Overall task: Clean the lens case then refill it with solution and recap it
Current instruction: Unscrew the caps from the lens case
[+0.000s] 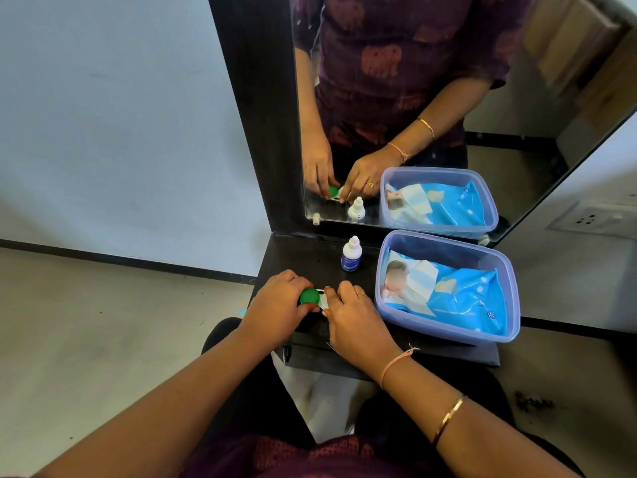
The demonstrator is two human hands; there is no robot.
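A white lens case (pixel 324 301) lies on the dark shelf (pixel 310 257) under both my hands. Its green cap (pixel 309 296) sits on the left well, and my left hand (pixel 275 305) grips that cap with curled fingers and thumb. My right hand (pixel 351 312) covers the case's right half, its fingers curled over it; what lies under them is hidden. A small white solution bottle (pixel 351 255) with a blue label stands upright and capped behind the case, apart from both hands.
A clear plastic tub (pixel 448 326) holding a blue pack of wipes (pixel 458 294) fills the shelf's right side. A mirror (pixel 517 115) rises behind the shelf and reflects the hands, bottle and tub. The shelf's front edge is just below my wrists.
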